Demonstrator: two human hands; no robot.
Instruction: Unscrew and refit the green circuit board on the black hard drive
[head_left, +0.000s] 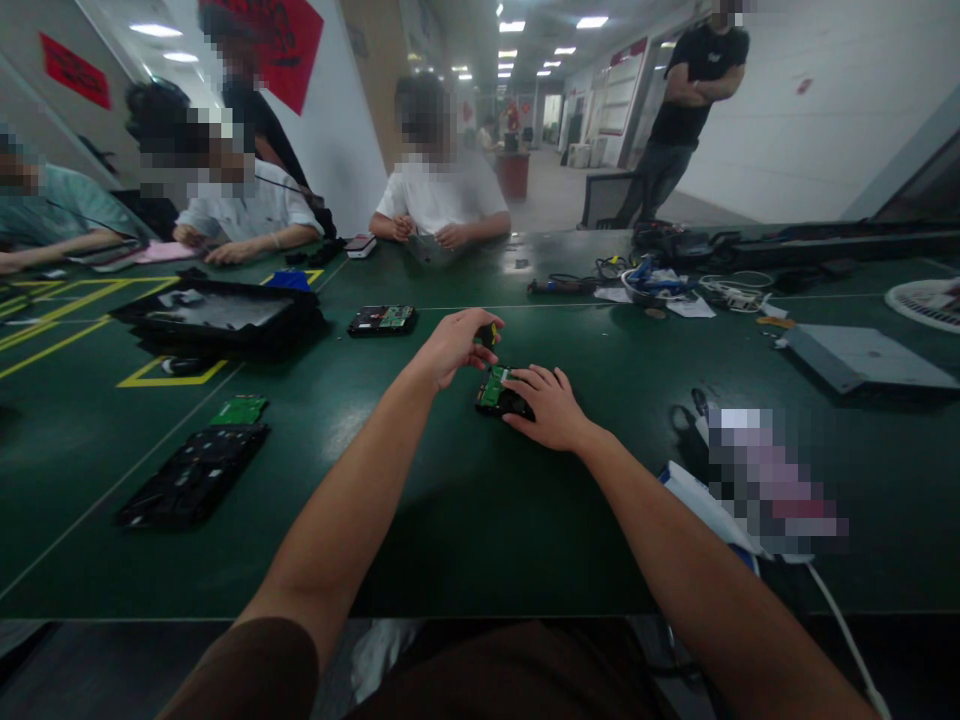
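Observation:
In the middle of the table a hard drive (491,392) lies with its green circuit board facing up. My right hand (551,408) steadies it from the right, fingers over the top and thumb along the near side. Just above the drive's far end, my left hand (461,345) is closed around a small screwdriver (489,336) with a black and yellow handle, pointing down. The fingers hide most of the tool, and I cannot tell whether its tip touches the board.
Another hard drive (382,320) lies farther back. Black drive parts (199,472) with a green board (240,410) are at left, near a black tray (225,310). Cables (652,280), a grey metal box (870,358) and a white-blue packet (712,505) lie right. People sit opposite.

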